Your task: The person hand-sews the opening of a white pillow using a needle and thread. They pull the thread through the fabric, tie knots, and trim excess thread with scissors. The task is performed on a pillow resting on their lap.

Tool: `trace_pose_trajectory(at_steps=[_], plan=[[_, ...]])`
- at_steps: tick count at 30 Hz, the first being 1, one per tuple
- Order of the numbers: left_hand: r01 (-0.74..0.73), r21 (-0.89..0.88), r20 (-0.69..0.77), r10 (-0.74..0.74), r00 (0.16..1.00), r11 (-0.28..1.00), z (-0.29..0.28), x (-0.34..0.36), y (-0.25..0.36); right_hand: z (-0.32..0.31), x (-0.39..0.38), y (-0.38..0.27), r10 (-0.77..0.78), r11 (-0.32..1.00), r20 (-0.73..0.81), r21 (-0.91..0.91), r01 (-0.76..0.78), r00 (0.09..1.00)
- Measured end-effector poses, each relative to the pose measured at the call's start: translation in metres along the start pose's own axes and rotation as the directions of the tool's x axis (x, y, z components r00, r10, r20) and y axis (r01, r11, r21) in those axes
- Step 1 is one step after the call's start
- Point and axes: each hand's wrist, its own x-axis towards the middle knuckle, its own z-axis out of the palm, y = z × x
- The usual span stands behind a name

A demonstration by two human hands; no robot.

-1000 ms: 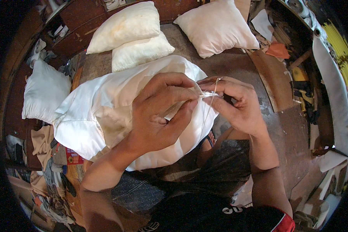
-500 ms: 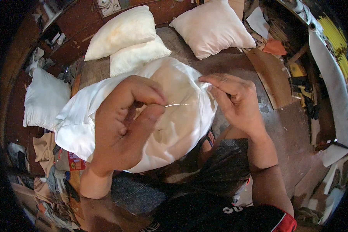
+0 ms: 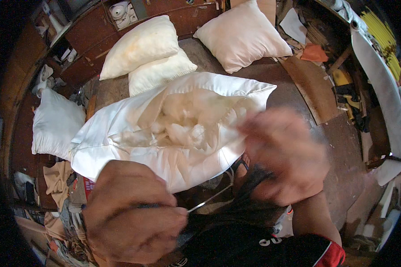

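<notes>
A white satin pillow cover [image 3: 200, 171] lies across the middle with its mouth gaping. Fluffy white stuffing [image 3: 185, 127] shows inside it. My left hand [image 3: 131, 213] is closed in front of the cover's near left side, its fingertips pinching a thin shiny needle [image 3: 209, 198] that points toward the upper right. A fine thread [image 3: 231, 164] runs between the needle's far end and the cover. Motion smears my right hand [image 3: 289, 155], which is near the cover's right end; its fingers cannot be made out.
Two cream pillows [image 3: 140, 46] overlap behind the cover, with another pillow [image 3: 243, 35] to their right. One white pillow [image 3: 58, 120] stands at left. Cloth scraps [image 3: 58, 182] lie at lower left. A brown board [image 3: 309, 86] and a long white roll [image 3: 378, 89] are at right.
My right hand has let go of the cover's edge and moved down and right. My left hand has dropped lower with the needle. The cover has flattened and its opening now shows the stuffing.
</notes>
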Motion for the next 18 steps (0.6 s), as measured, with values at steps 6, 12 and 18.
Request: trace_pose_trajectory(at_steps=[6, 12, 18], plan=[[-0.123, -0.364, 0.199, 0.207, 0.958, 0.923, 0.037, 0.034, -0.006, 0.032, -0.04, -0.019, 0.195, 0.91, 0.109, 0.351, -0.222, 0.975], [-0.048, -0.489, 0.511, 0.33, 0.794, 0.871, 0.076, 0.027, -0.031, 0.029, -0.054, -0.033, 0.129, 0.593, 0.058, 0.796, -0.124, 0.99], [-0.344, 0.06, 0.45, 0.282, 0.847, 0.937, 0.039, 0.041, -0.037, -0.024, -0.117, -0.063, 0.548, 0.748, -0.275, 0.583, -0.317, 0.79]])
